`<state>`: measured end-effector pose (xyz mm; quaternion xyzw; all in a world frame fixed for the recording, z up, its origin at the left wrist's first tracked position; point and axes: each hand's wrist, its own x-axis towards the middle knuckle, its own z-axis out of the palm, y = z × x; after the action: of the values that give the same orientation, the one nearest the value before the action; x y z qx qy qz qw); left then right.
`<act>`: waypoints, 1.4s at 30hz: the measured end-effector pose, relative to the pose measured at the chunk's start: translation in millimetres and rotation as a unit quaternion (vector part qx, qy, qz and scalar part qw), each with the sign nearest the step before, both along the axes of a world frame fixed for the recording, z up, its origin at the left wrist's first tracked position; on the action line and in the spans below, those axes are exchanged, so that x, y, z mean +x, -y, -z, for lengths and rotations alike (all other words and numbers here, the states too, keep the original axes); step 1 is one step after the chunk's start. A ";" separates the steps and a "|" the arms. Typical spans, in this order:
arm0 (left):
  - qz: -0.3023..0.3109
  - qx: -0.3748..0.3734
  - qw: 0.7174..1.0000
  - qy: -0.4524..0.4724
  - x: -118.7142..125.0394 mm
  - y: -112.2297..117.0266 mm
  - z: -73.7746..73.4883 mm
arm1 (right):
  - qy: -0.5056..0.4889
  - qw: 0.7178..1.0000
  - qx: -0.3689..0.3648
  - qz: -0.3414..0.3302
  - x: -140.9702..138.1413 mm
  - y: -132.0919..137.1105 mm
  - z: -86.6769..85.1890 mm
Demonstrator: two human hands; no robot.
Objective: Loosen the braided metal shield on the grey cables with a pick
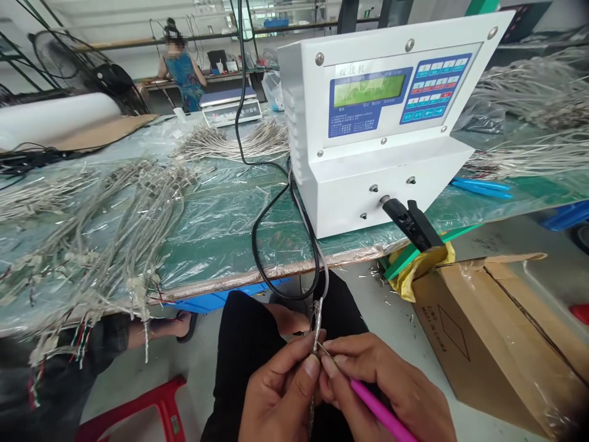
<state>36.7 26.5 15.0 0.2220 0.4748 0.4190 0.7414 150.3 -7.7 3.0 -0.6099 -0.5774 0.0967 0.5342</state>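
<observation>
My left hand (280, 390) pinches a cable (318, 314) between thumb and forefinger, low in front of my lap. The cable's silvery braided shield is bare where I hold it, and its grey jacket runs up towards the table edge. In my right hand (391, 383) is a pink-handled pick (380, 410) with a thin metal tip. That tip meets the braid beside my left thumb; its exact end is hidden by the fingers. Both hands are close together, fingertips almost touching.
A white control box (368, 178) with a green display stands on the table, a black clamp (409, 224) projecting from it. Bundles of cables (133, 209) lie left. A cardboard box (488, 344) sits right, blue-handled pliers (483, 187) behind. One person (181, 73) sits far back.
</observation>
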 end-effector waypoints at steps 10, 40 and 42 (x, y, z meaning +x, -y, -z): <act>-0.021 -0.029 0.999 0.012 9.3 -0.6 3.9 | -0.012 1.000 -0.005 0.004 3.1 -1.4 -2.1; -0.015 -0.020 1.000 -0.010 18.1 -8.2 3.9 | 0.011 0.998 0.035 0.043 8.5 -6.8 16.0; 0.005 0.009 1.000 -0.022 16.0 -8.1 5.0 | 0.017 0.998 0.030 0.043 11.2 -7.6 16.1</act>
<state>52.6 34.7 10.0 0.2398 0.4860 0.4150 0.7308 161.5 -0.1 -13.1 -0.6193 -0.5622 0.0459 0.5461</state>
